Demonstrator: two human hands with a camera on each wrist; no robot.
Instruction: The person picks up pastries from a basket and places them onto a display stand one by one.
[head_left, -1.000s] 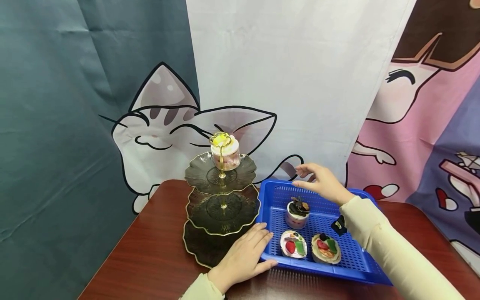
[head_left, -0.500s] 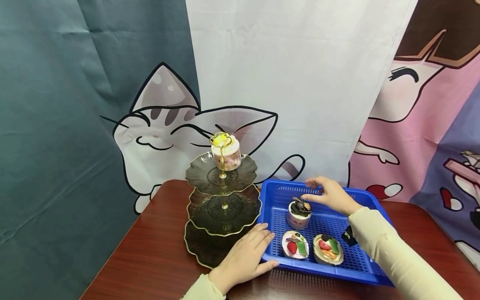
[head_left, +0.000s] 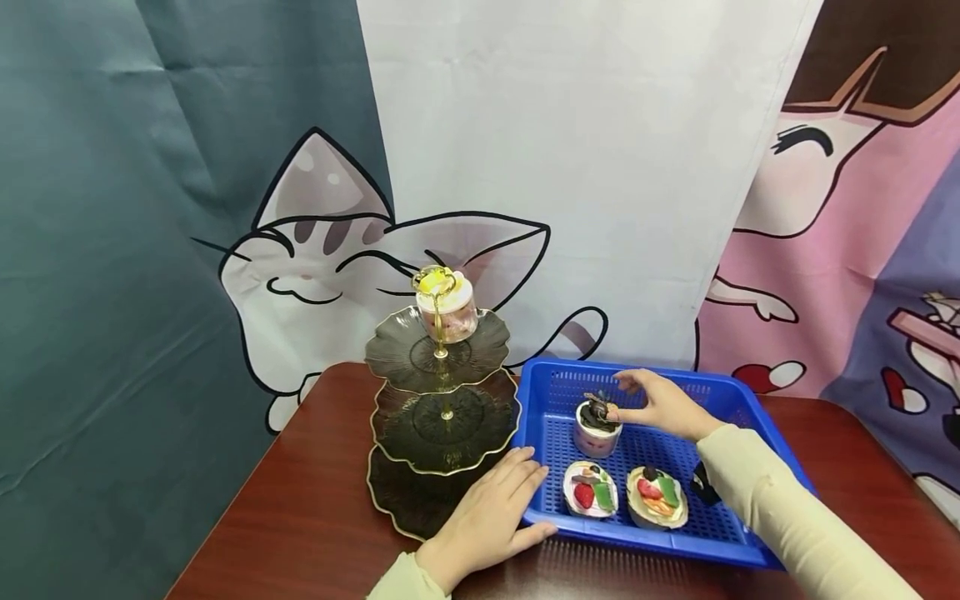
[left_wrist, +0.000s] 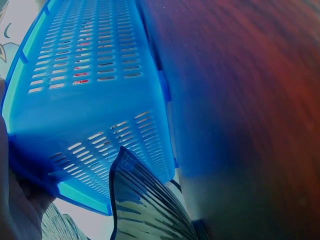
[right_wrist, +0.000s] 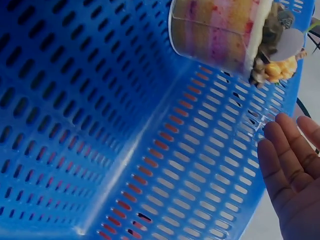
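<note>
My left hand (head_left: 491, 512) rests with extended fingers on the near left corner of the blue plastic basket (head_left: 637, 546). Over the basket, my right hand (head_left: 663, 406) reaches in with parted fingers, its thumb close to the dark topping of a layered cake cup (head_left: 597, 431). That cup stands upright at the basket's back left; the right wrist view shows its pink and yellow layers (right_wrist: 215, 30), with the fingers (right_wrist: 280, 155) apart from it. Two fruit-topped cakes, one in a pale cup (head_left: 590, 492) and a cream-coloured one (head_left: 657, 498), sit at the basket's front.
Left of the basket stands a three-tier dark stand (head_left: 397, 354) with gold scalloped rims and a gold centre post. A yellow-topped cake cup (head_left: 453, 312) is on its top tier. The reddish wooden table (head_left: 285, 500) reaches back to a printed cloth backdrop (head_left: 600, 167).
My right hand has moved down and slightly right, from above the basket's back rim to beside the dark-topped cake cup. My left hand stays at the basket's corner.
</note>
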